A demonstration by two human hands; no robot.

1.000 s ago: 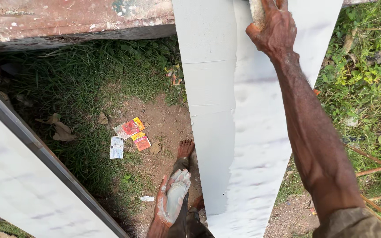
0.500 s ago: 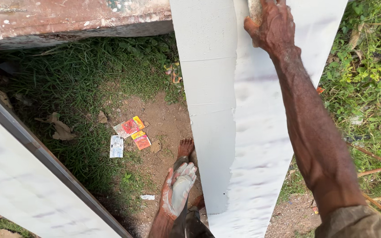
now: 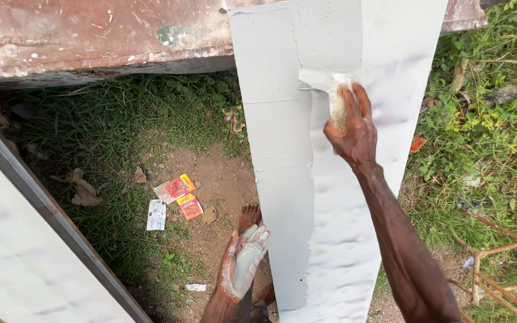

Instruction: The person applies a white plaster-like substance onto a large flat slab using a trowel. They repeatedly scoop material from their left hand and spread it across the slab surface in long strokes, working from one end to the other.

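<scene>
One pad (image 3: 337, 107), gripped in the right hand (image 3: 349, 133), presses flat against the leaning white panel (image 3: 336, 239). Below, the paint-smeared left hand (image 3: 242, 263) hangs loose beside the panel's edge, holding nothing.

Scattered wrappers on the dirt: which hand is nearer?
Left. The left hand hangs low, just right of the wrappers. The right hand is higher up, pressed to the white panel.

Matt white-coated panel (image 3: 342, 239) (still-wet streaks), fibrous pad (image 3: 337, 104), rusty metal frame (image 3: 504, 263)
</scene>
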